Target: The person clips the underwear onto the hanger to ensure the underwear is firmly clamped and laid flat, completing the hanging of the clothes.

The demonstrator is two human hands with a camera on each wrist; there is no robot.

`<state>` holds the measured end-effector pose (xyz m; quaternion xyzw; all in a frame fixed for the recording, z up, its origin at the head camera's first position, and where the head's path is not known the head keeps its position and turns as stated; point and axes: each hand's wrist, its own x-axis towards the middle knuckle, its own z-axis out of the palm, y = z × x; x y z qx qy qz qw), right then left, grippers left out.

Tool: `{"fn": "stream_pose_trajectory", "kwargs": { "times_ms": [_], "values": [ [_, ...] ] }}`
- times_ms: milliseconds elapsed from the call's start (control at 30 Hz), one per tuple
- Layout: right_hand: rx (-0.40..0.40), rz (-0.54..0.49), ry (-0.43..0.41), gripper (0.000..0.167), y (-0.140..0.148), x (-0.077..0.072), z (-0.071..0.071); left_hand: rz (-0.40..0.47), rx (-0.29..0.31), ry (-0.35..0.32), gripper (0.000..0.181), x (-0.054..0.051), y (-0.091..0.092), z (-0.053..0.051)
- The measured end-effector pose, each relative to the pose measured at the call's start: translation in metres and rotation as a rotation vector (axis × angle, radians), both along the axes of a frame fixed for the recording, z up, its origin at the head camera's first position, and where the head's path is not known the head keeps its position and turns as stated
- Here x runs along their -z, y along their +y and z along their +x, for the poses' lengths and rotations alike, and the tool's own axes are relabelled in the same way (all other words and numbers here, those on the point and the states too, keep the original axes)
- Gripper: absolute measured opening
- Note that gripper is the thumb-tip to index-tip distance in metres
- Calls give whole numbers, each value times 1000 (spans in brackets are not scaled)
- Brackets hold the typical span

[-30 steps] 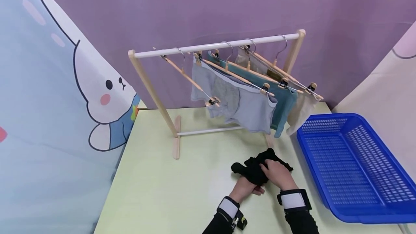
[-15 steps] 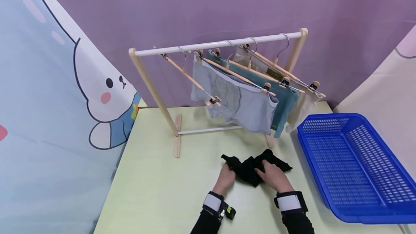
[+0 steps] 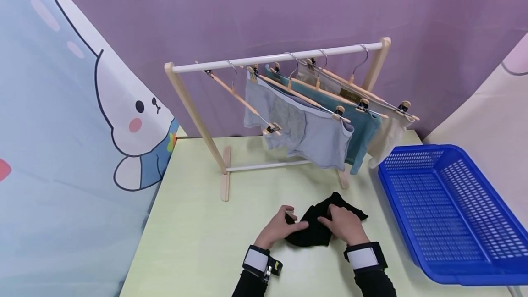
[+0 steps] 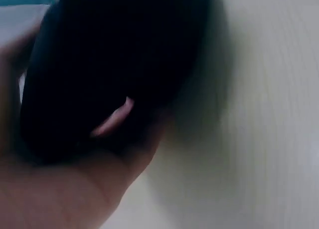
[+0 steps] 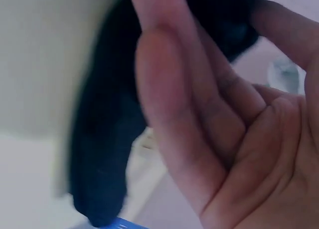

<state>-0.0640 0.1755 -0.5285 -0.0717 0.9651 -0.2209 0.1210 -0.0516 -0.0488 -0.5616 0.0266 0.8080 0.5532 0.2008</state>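
A crumpled black garment point(image 3: 315, 230) lies on the light green table in front of the rack; its exact kind cannot be told. My left hand point(image 3: 277, 229) curves round its left end, thumb lying over the cloth and fingers on the far side. In the left wrist view, the dark cloth point(image 4: 114, 54) fills the space between thumb and fingers, though blurred. My right hand point(image 3: 345, 224) pinches the garment near its middle right, between thumb and fingertips. A narrow part of the cloth point(image 5: 102, 154) hangs past the fingers in the right wrist view.
Behind the hands stands a wooden rack with a white rail point(image 3: 276, 57). It carries grey shorts point(image 3: 299, 120), a teal garment point(image 3: 363, 139), a beige garment point(image 3: 389, 139) and a bare clip hanger point(image 3: 243, 100). A blue plastic basket point(image 3: 449, 272) sits at the right.
My left hand has moved left from under the garment to its left end, and its thumb and fingers have spread round the cloth. The garment lies flatter and slightly nearer. My right hand has shifted slightly left.
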Motion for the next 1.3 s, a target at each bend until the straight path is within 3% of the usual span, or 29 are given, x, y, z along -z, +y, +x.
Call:
{"fn": "stream_pose_trajectory", "kwargs": {
  "times_ms": [133,233,367,500,600,733,867,967,1100,1233,1300],
  "values": [
    [-27,2,112,24,-4,-11,-2,-175,235,87,77,-6,-9,4],
    [-90,-87,158,23,-10,-17,-3,-279,351,120,75,-8,-15,6],
    [-334,-174,167,37,-19,-18,-3,-329,446,132,77,-5,-21,13],
    [-596,-182,120,47,-27,-9,-1,-354,505,234,71,7,-26,16],
    [-646,-175,101,42,-31,-1,1,-331,475,307,55,15,-30,14],
    [-573,-155,97,29,-34,3,1,-306,386,352,26,20,-36,11],
    [-504,-157,116,23,-36,4,0,-302,359,375,13,21,-42,9],
    [-491,-176,158,23,-37,4,-2,-272,342,365,10,18,-49,7],
    [-491,-184,225,24,-35,2,-7,-189,270,322,11,9,-61,3],
    [-467,-176,308,21,-33,-4,-12,-106,168,309,28,-3,-74,-1],
    [-447,-182,351,18,-31,-8,-14,-85,148,307,39,-10,-79,-3]
  ]
}}
